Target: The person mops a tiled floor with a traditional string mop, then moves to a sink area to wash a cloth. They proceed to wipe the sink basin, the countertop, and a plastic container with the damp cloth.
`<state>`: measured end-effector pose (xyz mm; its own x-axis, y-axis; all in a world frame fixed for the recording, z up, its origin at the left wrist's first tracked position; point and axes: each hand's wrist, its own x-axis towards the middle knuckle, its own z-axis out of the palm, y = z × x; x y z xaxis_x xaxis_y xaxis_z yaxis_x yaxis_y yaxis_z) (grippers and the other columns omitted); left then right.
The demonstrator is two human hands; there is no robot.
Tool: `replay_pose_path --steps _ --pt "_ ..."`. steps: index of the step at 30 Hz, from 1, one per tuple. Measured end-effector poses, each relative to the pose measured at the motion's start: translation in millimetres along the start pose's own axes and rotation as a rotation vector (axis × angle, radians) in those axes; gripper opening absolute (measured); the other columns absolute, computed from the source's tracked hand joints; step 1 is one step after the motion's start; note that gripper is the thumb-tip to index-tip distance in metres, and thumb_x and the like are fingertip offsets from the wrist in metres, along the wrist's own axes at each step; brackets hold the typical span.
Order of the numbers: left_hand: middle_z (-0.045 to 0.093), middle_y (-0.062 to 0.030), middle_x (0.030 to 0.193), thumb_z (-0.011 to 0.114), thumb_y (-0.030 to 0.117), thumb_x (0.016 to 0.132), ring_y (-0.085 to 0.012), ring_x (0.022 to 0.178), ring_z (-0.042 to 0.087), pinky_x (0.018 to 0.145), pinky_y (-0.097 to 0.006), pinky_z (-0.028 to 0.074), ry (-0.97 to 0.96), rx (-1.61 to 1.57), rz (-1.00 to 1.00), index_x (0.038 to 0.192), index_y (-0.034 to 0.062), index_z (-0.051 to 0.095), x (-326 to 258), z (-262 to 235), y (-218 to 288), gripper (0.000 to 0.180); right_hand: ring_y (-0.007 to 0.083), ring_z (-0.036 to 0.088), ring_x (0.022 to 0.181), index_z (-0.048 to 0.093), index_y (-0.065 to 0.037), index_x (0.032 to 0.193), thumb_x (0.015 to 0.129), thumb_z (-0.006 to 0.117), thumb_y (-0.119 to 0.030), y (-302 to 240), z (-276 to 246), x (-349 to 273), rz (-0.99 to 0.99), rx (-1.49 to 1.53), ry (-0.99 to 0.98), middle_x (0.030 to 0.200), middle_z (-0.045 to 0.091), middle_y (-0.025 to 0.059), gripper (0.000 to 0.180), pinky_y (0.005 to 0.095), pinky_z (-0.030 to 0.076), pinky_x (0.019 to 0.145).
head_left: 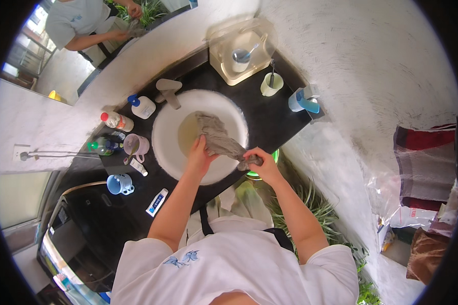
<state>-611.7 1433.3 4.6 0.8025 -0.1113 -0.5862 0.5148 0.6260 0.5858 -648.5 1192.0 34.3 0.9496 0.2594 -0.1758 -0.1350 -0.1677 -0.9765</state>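
A wrinkled grey-brown cloth (218,136) is stretched between my two hands above a white round sink basin (163,137). My left hand (200,156) grips the cloth's lower left edge, over the basin's near side. At the basin's right rim, my right hand (262,163) closes round the bunched right end of the cloth. The cloth's far end hangs over the yellowish water (188,133) in the basin. A faucet (169,92) stands at the basin's far left, apart from both hands.
On the black counter (269,119) left of the basin stand a pump bottle (143,108), a red-capped bottle (118,122), a pink mug (136,146) and a blue mug (120,184). A toothpaste tube (157,202) lies nearer. At the back are a beige tray (236,76) and a pale cup (271,85).
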Motion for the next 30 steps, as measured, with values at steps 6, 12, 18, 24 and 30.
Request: replay_pose_path --steps 6,12,18,24,30 --pt "0.05 -0.0106 0.135 0.045 0.047 0.098 -0.0291 0.123 0.05 0.102 -0.047 0.041 -0.371 -0.423 -0.136 0.136 0.01 0.042 -9 90 -27 0.053 0.0153 0.053 0.11 0.06 -0.003 0.111 0.08 0.059 -0.005 -2 -54 -22 0.169 0.317 0.091 0.114 0.058 0.0049 0.03 0.0288 0.043 0.091" --pt "0.059 -0.011 0.123 0.057 0.029 0.095 -0.0248 0.11 0.059 0.093 -0.041 0.049 -0.31 -0.112 -0.084 0.131 0.0059 0.048 -7 161 -62 0.044 0.0266 0.044 0.125 0.027 -0.004 0.143 0.093 0.061 -0.033 20 -88 -28 0.24 0.595 0.009 0.14 0.04 0.0088 0.067 0.0552 0.047 0.097" --pt "0.056 -0.0094 0.126 0.058 0.029 0.096 -0.0216 0.116 0.054 0.098 -0.038 0.044 -0.204 0.144 -0.077 0.134 0.0039 0.045 5 179 -45 0.048 0.0211 0.05 0.116 0.042 -0.008 0.131 0.095 0.059 -0.026 46 -128 -11 0.311 0.78 0.191 0.13 0.048 0.0051 0.044 0.0437 0.05 0.089" --pt "0.051 -0.0171 0.131 0.065 0.037 0.088 -0.0292 0.123 0.048 0.102 -0.04 0.039 -0.001 1.005 0.196 0.137 0.002 0.041 95 121 -80 0.065 0.0277 0.046 0.116 0.046 -0.01 0.129 0.09 0.063 -0.034 81 -135 11 0.133 -0.12 0.618 0.123 0.048 0.0123 0.049 0.0467 0.04 0.095" --pt "0.05 -0.0216 0.125 0.068 0.049 0.081 -0.0337 0.113 0.053 0.092 -0.041 0.045 0.114 1.326 0.575 0.135 0.0043 0.045 203 147 -82 0.073 0.0488 0.006 0.14 0.02 -0.012 0.15 0.087 0.054 -0.06 99 -77 61 0.404 -0.775 0.495 0.149 0.013 0.0321 0.087 0.0626 0.011 0.11"
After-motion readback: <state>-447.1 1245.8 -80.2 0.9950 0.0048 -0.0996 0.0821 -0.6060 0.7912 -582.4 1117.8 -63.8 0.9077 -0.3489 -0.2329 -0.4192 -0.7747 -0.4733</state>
